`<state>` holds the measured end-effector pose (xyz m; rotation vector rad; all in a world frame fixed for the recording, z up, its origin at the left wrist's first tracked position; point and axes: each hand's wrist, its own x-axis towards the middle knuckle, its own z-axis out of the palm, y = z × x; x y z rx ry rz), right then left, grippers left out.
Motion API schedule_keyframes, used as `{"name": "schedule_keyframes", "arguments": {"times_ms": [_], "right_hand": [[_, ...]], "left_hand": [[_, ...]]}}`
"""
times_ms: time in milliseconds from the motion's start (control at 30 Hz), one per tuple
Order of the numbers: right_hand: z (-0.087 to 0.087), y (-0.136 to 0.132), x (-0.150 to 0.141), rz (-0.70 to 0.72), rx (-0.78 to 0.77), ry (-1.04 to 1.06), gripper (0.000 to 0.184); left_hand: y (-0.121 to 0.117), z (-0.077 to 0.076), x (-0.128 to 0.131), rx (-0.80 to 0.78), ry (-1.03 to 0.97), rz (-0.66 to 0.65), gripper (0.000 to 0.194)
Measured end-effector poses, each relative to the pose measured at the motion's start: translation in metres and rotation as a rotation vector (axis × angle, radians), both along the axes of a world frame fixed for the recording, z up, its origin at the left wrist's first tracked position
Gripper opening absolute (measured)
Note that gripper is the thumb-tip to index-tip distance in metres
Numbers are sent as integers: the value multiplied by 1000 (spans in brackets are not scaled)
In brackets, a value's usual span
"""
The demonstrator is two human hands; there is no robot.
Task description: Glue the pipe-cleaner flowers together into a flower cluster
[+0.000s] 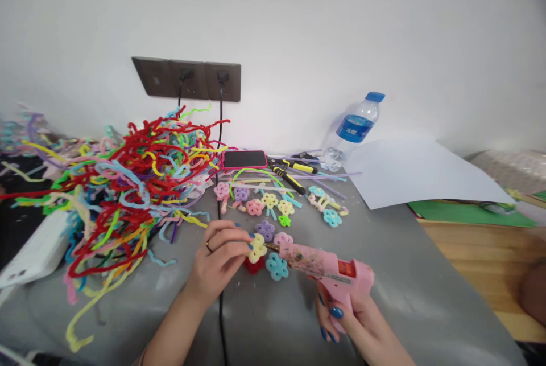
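My left hand pinches a yellow pipe-cleaner flower between its fingertips. In my right hand is a pink hot glue gun, its fingers wrapped round the handle. The gun's metal nozzle points left and meets the yellow flower's right side; whether it touches, I cannot tell. Close around them lie a purple flower, a pink flower and a light blue flower. A red fuzzy piece shows partly under the yellow flower.
A big tangle of coloured pipe cleaners covers the left. Behind the hands lie more flowers, a phone and yellow-black pliers. A water bottle leans against the wall near white paper. A black cord crosses the grey table.
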<state>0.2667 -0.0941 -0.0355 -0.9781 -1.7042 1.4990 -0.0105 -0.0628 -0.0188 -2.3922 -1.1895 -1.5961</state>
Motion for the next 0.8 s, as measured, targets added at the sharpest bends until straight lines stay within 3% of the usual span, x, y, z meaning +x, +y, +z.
{"name": "schedule_keyframes", "arguments": {"times_ms": [367, 633, 800], "right_hand": [[-3, 1, 4, -18, -10, -9, 45], [-15, -3, 16, -17, -57, -33, 37], [-5, -3, 10, -34, -37, -31, 39]], "left_hand": [[-1, 2, 0, 24, 2, -22, 11], [-2, 1, 1, 14, 9, 0, 12], [-2, 1, 0, 14, 2, -4, 12]]}}
